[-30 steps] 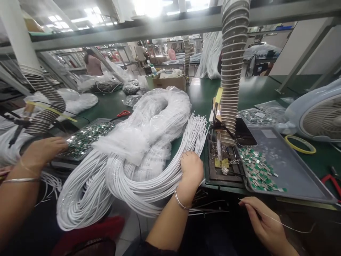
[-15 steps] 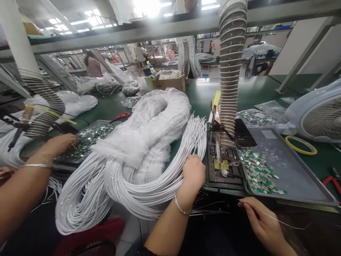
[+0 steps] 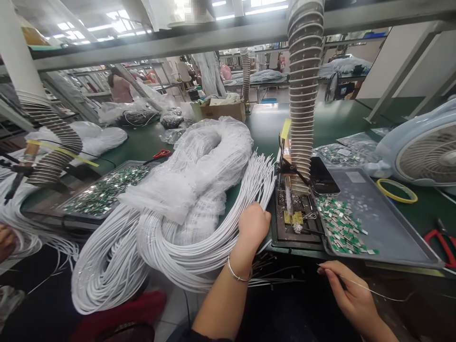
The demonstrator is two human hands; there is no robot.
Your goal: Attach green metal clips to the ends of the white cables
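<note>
My left hand [image 3: 253, 224], wearing a bracelet, is closed at the right side of a large coiled bundle of white cables [image 3: 185, 256], just below their cut ends. Its fingertips are partly hidden, but it appears to grip a white cable there. My right hand [image 3: 351, 292] pinches a thin solder wire [image 3: 379, 293] in front of the bench edge; the wire's tip sticks out past the thumb and its tail runs back over the hand. Between and beyond my hands stands a soldering station [image 3: 295, 237] with a yellow sponge.
A grey tray [image 3: 395, 228] holds small green circuit boards [image 3: 344, 225]; a phone [image 3: 324, 175] lies at its edge. Right are yellow tape [image 3: 396, 191], red-handled pliers [image 3: 441, 242] and a fan [image 3: 423, 147]. A ribbed hose [image 3: 304, 95] hangs ahead. A co-worker's hand [image 3: 6, 242] shows left.
The co-worker's arm has drawn back from the left tray of boards to the left edge. My left hand has curled in more at the cables. My right hand is nearly unmoved.
</note>
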